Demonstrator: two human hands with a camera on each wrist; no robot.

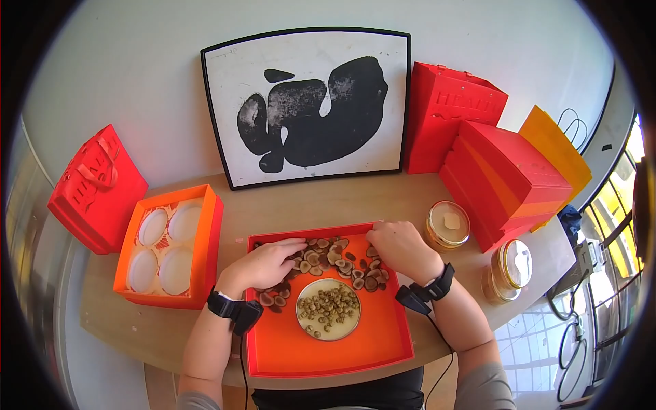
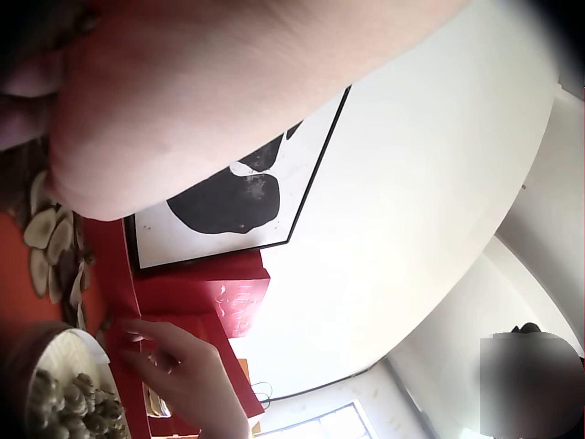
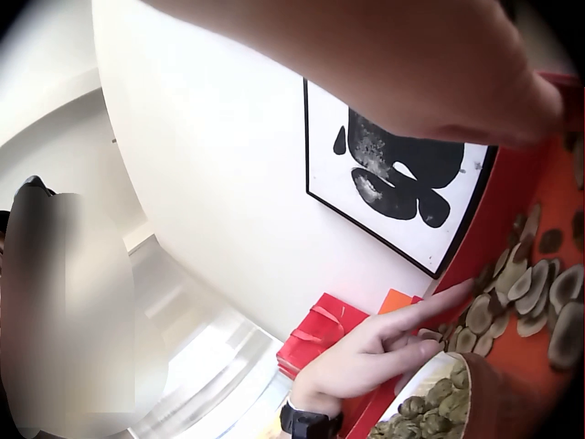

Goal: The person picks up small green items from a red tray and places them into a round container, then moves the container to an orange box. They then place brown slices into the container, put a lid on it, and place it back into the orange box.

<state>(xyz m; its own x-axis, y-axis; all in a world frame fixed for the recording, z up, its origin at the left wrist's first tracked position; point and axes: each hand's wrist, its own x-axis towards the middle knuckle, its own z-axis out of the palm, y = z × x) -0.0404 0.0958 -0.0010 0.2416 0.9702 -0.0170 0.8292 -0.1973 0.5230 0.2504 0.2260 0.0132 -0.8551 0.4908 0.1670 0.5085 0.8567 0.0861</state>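
Both your forearms reach forward over the near wall of the orange tray (image 1: 328,355) on the wooden table (image 1: 301,201), each wrist wearing a black strap. Your left hand (image 1: 263,265) lies palm down across the tray's left half, angled toward the middle. Your right hand (image 1: 400,247) lies palm down at the tray's far right, its knuckles raised a little.

The left hand's fingers (image 3: 430,315) are stretched out nearly straight and held close together, their tips resting on the brown slices (image 1: 342,263) heaped along the tray's far side; they pinch nothing that you can see. The right hand's fingers (image 2: 151,343) bend over the right end of the same heap by the tray's far wall. Whether they grip a slice you cannot tell, since the hand covers its own fingertips.

The slices lie between your two hands, touching both. Just in front of them, in the tray's middle, stands a round dish (image 1: 329,309) holding small pale-green pieces, close to both wrists but touched by neither hand.
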